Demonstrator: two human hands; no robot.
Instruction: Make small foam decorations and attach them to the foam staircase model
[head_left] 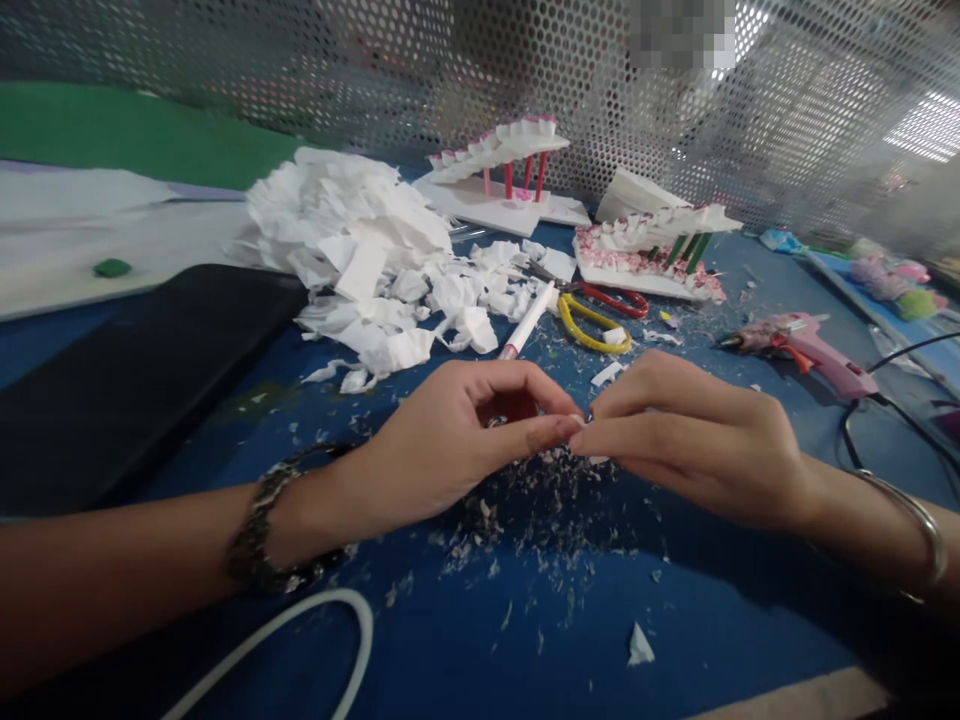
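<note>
Both hands meet over the blue surface (465, 665), mid-view. Left hand (450, 430): thumb and index clamped on a small white piece (577, 421), dark patterned bracelet (259, 530) on the wrist. Right hand (697, 435): thumb and fingertips together on the same piece, touching the left fingertips; silver bangle (934, 535) on the wrist. Piece sits right between the two grips, mostly covered by fingers; exact shape can't be told.

Under and in front of the hands: scattered shavings (517, 500), plus one white triangular scrap (640, 645) nearer the camera. Just beyond the hands: white pen (531, 315) lying at a slant, scissors (585, 318) with a yellow loop and a red loop. Big heap of crumpled white paper (352, 215) behind the left hand, loose pieces spilling toward the pen.

Farther back, two white stepped models: one on red posts (491, 150), one on green posts (667, 235) with pink-and-white bits over its base. Perforated metal panel (360, 80) behind them.

Right side: pink glue gun (829, 360) on its side, black cord (911, 420) running from its handle end. Left side: flat black slab (150, 375), near the heap. White cable (363, 620) loops below the left wrist.
</note>
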